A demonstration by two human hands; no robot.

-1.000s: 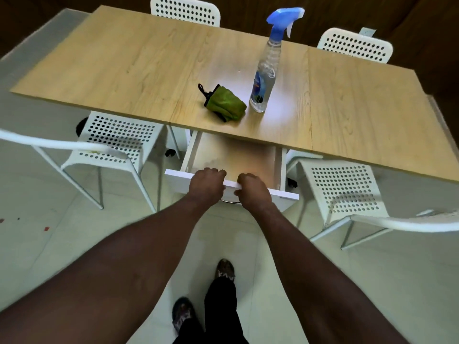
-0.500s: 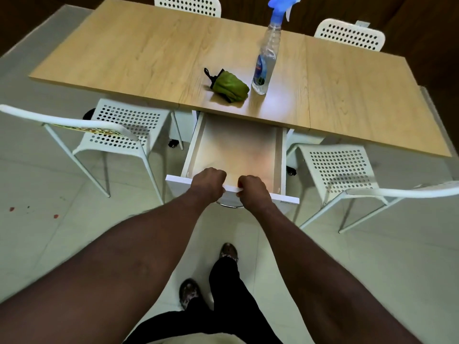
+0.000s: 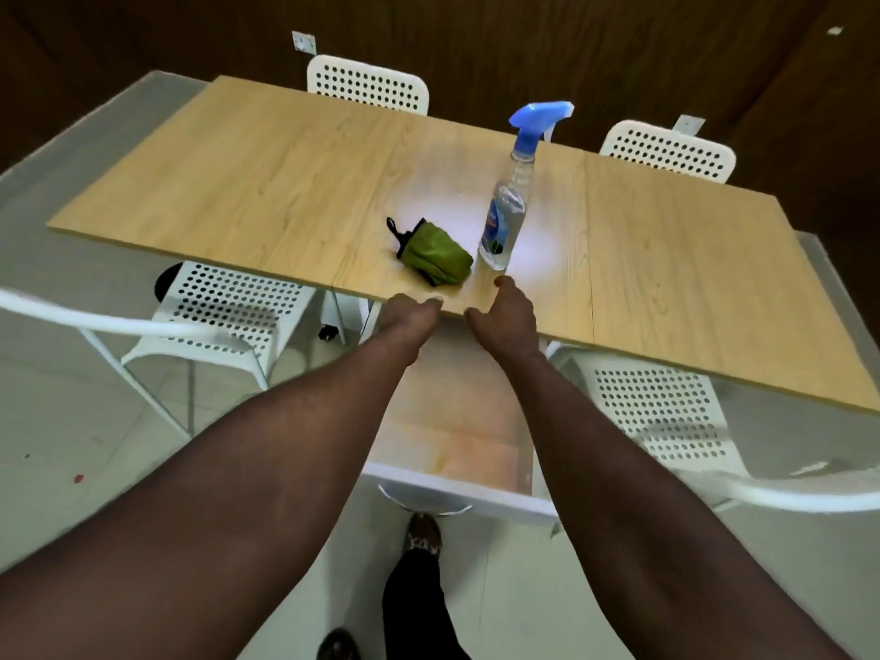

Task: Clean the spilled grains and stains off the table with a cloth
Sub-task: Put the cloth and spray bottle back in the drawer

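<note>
Our left hand (image 3: 410, 312) and right hand (image 3: 505, 311) hold nothing, fingers loosely curled, at the near edge of the light wooden table (image 3: 266, 183). The bundled green cloth (image 3: 435, 252) lies just beyond, its long axis slanting toward the right hand. We judge the left hand nearer.

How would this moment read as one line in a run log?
left hand and right hand: empty, at table edge | cloth: bunched beside spray bottle | drawer: open

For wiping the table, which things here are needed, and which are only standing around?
For the job:
cloth
spray bottle, probably
table

Just there:
open drawer
chairs
</note>
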